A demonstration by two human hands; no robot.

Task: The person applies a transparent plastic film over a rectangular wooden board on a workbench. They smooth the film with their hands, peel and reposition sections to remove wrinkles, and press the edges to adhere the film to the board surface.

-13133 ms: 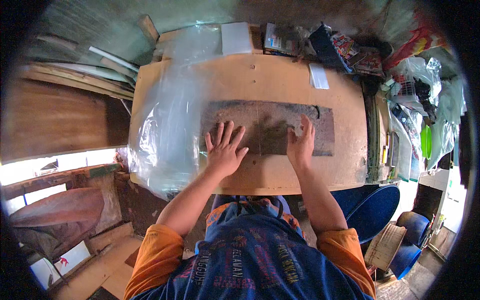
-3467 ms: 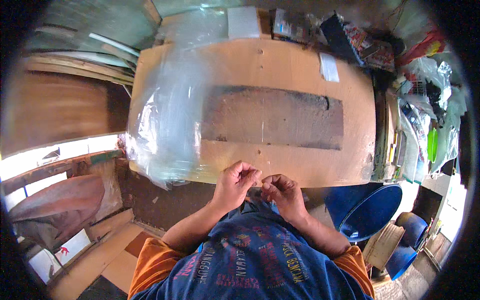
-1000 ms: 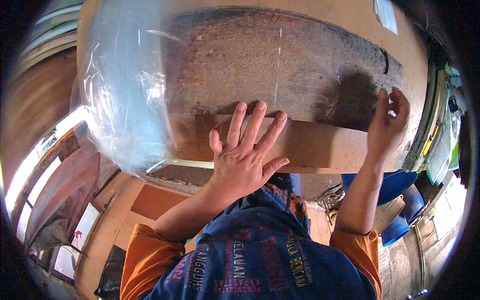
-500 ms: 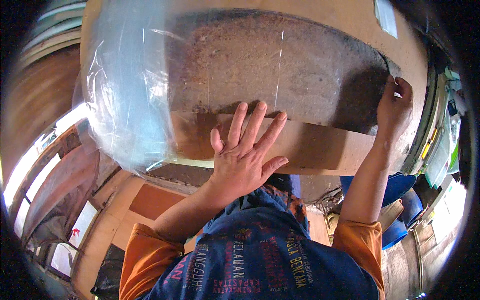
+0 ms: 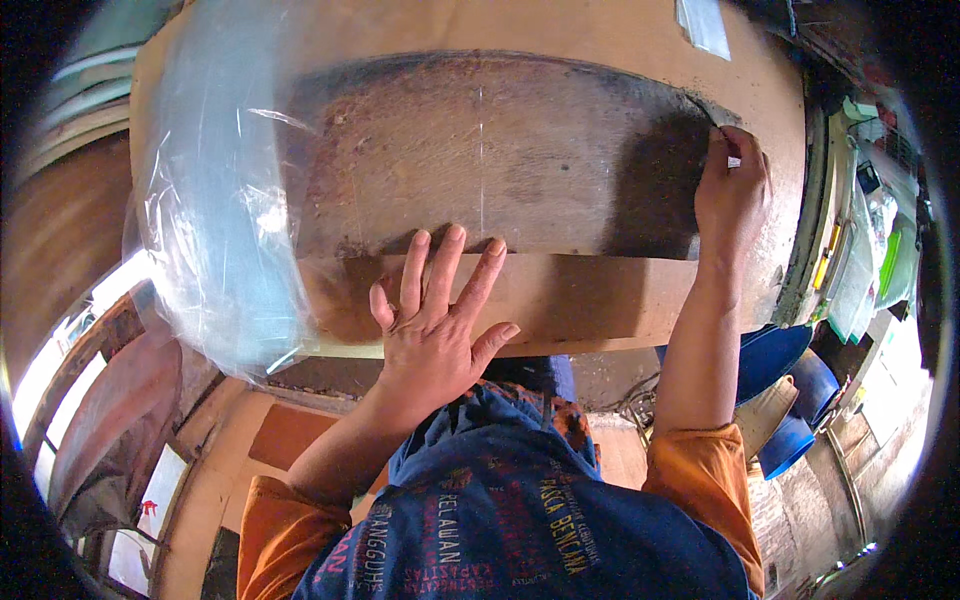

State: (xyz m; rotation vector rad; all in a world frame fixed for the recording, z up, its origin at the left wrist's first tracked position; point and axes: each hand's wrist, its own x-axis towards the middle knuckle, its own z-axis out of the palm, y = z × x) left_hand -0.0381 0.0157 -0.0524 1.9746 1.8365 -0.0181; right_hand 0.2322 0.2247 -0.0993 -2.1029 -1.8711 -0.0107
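Observation:
A dark, worn rectangular board or sheet [image 5: 400, 160] with a thin pale line down it lies on a light wooden worktop [image 5: 520, 25]. My left hand [image 5: 430, 330] is open, its fingertips resting along the board's near edge. At the board's far right end, beside a short dark curved strip or mark, my right hand [image 5: 730, 190] is closed, thumb and fingers bent together; what they grip, if anything, is hidden. Clear crumpled plastic sheeting [image 5: 215, 200] covers the worktop's left part, next to the board.
A small white sheet [image 5: 705, 25] lies at the top right. Plastic bags [image 5: 860, 270] and a yellow-handled tool [image 5: 828, 250] sit beyond the right side. Blue barrels [image 5: 785, 445] stand below right; dark draped cloth [image 5: 110, 420] is at lower left.
Both hands were together at the front edge 3.5 seconds ago, and are now spread on the board. Over the last second my right hand has moved farther away along the right end; the view has shifted.

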